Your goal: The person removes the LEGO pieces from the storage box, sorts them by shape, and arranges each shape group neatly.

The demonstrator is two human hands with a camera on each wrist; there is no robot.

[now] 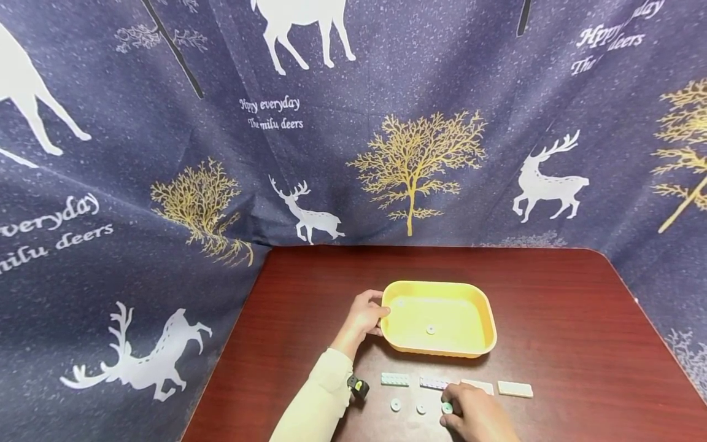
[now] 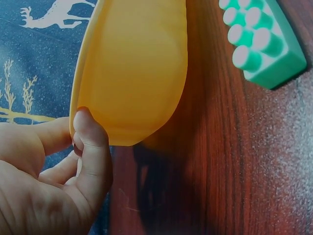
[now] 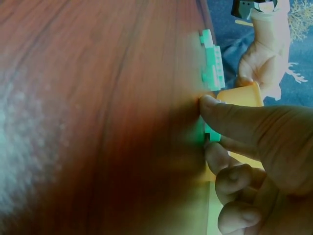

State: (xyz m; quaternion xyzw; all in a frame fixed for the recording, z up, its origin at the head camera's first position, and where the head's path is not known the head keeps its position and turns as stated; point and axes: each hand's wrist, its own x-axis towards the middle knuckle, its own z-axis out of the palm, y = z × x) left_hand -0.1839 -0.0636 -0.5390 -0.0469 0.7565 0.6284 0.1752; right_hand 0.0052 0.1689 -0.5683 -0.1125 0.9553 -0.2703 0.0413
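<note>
My left hand grips the left end of a yellow plastic tub, its thumb over the rim in the left wrist view, where the tub wall stands tilted across the picture. My right hand is at the near side, thumb and index finger at either side of a small round green-and-white piece. In the right wrist view the thumb and fingers are curled about a green piece, partly hidden by the thumb. Two similar small round pieces lie left of this hand.
A row of long studded toy bricks lies before the tub: a mint one, a lilac one, a pale pink one partly behind my right hand, and a cream one. Small round pieces sit inside the tub. Patterned cloth hangs behind the table.
</note>
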